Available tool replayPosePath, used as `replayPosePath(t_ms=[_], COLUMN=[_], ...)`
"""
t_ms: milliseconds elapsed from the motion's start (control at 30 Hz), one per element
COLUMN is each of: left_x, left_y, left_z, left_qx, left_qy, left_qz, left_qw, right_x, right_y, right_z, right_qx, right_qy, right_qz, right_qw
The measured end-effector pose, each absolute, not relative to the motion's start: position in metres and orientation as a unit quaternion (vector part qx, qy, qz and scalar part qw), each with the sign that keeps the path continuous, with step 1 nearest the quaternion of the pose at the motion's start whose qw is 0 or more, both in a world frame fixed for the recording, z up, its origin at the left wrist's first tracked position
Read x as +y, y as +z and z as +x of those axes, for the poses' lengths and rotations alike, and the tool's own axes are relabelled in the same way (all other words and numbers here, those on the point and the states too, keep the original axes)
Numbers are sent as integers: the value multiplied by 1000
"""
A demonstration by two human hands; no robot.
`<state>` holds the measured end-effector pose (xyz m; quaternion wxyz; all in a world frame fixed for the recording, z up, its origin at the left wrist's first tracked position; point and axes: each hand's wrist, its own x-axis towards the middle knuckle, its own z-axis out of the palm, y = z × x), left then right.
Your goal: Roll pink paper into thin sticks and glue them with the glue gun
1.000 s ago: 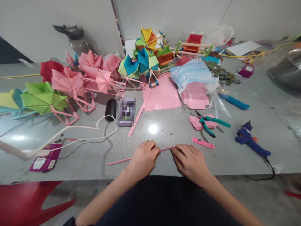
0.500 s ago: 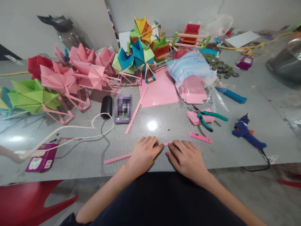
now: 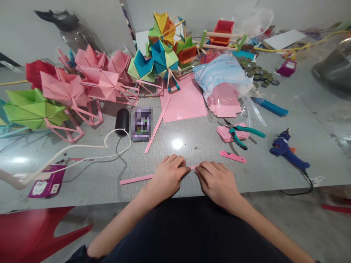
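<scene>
Mid-fold: left hand (image 3: 167, 175) and right hand (image 3: 215, 180), fingers pinched on 1 pink paper strip (image 3: 137, 179), flat on tabletop (image 3: 260, 175). Next move likely called for firm creasing pressure.

The light is bright and comes from above. A white shiny spot glares on the gray surface (image 3: 246, 175). Shadows are soft. Things at the edges look bent and stretched, and a bit blurry.
</scene>
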<state>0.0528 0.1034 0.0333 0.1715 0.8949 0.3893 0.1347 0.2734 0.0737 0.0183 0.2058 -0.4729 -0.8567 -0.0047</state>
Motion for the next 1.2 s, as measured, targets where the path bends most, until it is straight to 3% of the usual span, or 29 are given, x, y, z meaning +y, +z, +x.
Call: replayPosePath(t_ms=[367, 1067, 1200], left_x=[100, 59, 54], left_y=[32, 31, 39], left_z=[53, 46, 41], left_qx=[332, 248, 255], left_qy=[143, 126, 130], left_qz=[911, 961, 958], left_qw=[196, 7, -12], right_x=[64, 41, 41], right_y=[22, 14, 14], right_z=[274, 280, 290], right_qx=[-865, -908, -880], right_qy=[-4, 61, 86], right_qz=[-450, -331, -333], right_qw=[221, 250, 329])
